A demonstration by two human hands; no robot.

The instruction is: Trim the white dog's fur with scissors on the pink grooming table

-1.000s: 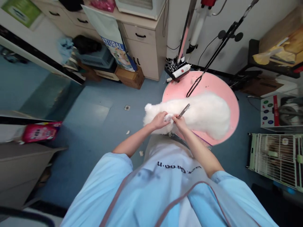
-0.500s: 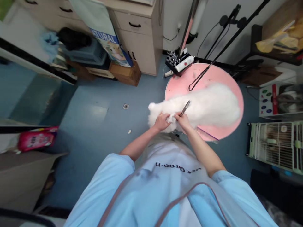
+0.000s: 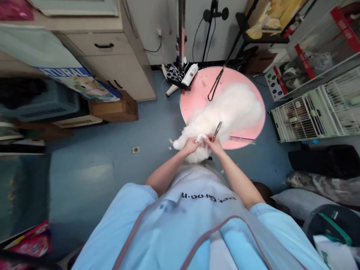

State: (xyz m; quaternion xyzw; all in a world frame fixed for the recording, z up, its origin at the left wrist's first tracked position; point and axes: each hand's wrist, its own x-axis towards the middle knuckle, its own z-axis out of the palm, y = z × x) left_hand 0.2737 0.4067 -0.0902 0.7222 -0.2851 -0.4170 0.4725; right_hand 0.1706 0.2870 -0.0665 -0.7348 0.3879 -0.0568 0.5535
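Note:
A white fluffy dog lies across a round pink table, its head end towards my apron. Over that end my two hands meet around a crumpled white wad, which looks like cotton or tissue. The fingers of my left hand are closed on the wad's left side. My right hand is closed around a slim metal tool that points up and away, its fingertips also touching the wad. The tool's lower end is hidden in the hand, so its exact kind is unclear.
A comb with a purple edge lies at the table's near right. A black loop hangs over the table. Behind it are a black tool holder and a white bottle. A wire cage stands to the right.
My view has swung round to the right. The dog's head end sits lower and nearer my apron, and its body slants more. Both hands stay closed at the wad, the tool still in the right.

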